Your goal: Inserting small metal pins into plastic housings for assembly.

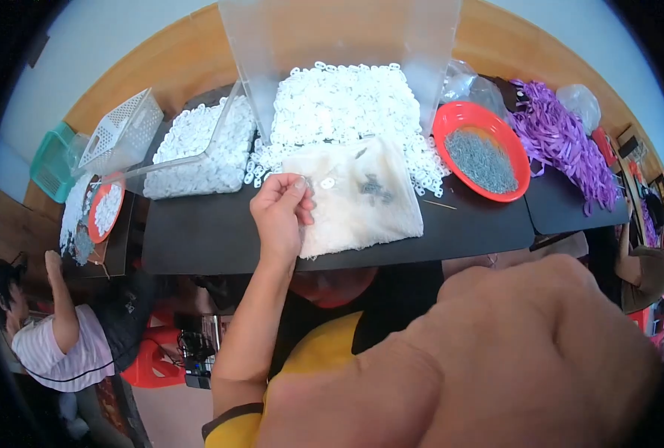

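White oval piece (327, 183) on cloth (354, 222), just right of left hand (279, 210).

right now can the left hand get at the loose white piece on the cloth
Probably yes: the left hand is just left of the white piece on the cloth, nothing visible between them, though whether its fingertips hold something is unclear.

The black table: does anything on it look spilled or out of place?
Yes. Small white plastic pieces spread beyond the clear bin onto the black table, on both sides of the off-white cloth, so they look spilled, though perhaps deliberately. A thin stick also lies alone near the red bowl.
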Available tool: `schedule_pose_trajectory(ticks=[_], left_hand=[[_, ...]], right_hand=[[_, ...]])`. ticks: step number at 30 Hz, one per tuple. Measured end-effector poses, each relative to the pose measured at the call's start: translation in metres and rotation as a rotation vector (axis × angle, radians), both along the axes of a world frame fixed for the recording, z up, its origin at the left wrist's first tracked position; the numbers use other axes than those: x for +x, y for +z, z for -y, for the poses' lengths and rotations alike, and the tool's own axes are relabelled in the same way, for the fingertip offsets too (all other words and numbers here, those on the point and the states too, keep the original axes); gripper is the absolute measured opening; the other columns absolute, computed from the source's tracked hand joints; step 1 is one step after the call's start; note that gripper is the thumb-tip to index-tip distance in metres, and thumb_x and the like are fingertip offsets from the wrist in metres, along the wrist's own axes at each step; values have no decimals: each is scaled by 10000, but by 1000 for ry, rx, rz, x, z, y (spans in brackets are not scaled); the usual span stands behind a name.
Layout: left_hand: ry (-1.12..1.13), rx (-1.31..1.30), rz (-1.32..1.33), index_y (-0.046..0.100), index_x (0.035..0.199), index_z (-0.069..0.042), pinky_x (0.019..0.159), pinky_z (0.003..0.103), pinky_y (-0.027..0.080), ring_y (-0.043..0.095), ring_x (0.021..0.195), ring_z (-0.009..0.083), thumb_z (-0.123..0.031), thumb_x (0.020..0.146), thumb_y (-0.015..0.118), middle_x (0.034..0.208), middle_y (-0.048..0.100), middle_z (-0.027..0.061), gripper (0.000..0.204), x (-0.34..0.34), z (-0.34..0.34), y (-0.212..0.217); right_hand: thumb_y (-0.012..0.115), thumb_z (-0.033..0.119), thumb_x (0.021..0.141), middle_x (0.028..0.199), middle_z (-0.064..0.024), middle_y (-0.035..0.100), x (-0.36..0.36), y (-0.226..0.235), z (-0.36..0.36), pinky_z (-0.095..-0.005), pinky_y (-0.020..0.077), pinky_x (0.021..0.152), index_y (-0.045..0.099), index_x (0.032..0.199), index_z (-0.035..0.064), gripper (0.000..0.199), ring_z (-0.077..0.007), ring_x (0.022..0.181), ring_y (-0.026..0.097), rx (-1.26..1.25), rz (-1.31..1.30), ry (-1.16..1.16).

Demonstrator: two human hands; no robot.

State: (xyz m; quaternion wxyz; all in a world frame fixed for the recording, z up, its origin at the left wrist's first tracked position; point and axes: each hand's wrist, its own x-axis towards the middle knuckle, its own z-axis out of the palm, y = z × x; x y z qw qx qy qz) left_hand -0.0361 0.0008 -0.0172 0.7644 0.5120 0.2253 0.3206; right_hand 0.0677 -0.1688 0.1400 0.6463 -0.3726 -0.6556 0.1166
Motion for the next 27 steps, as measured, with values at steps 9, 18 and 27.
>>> schedule_pose_trajectory(ticks=[9, 18, 27], left_hand=[[-22, 41, 7, 597, 885, 22, 444, 208, 411, 534, 556, 96, -41, 903, 577, 743, 610, 75, 69, -8, 1, -3], [-16, 43, -6, 595, 888, 23, 454, 213, 416, 537, 573, 99, -35, 902, 575, 749, 607, 75, 64, -1, -2, 1], [-31, 31, -6, 589, 896, 29, 449, 223, 415, 539, 561, 112, -27, 899, 569, 746, 607, 86, 59, -3, -2, -3]], right_hand=[[647, 133, 820, 805, -125, 640, -4, -8, 8, -297, 478, 649, 657, 868, -14, 155, -206, 715, 610, -33, -62, -62], [644, 120, 819, 799, -115, 641, -5, -16, 9, -289, 475, 650, 653, 858, -6, 132, -195, 711, 607, -69, -127, -99], [642, 106, 819, 794, -105, 642, -8, -13, 8, -280, 473, 651, 650, 848, 2, 108, -184, 707, 604, -81, -156, -130]])
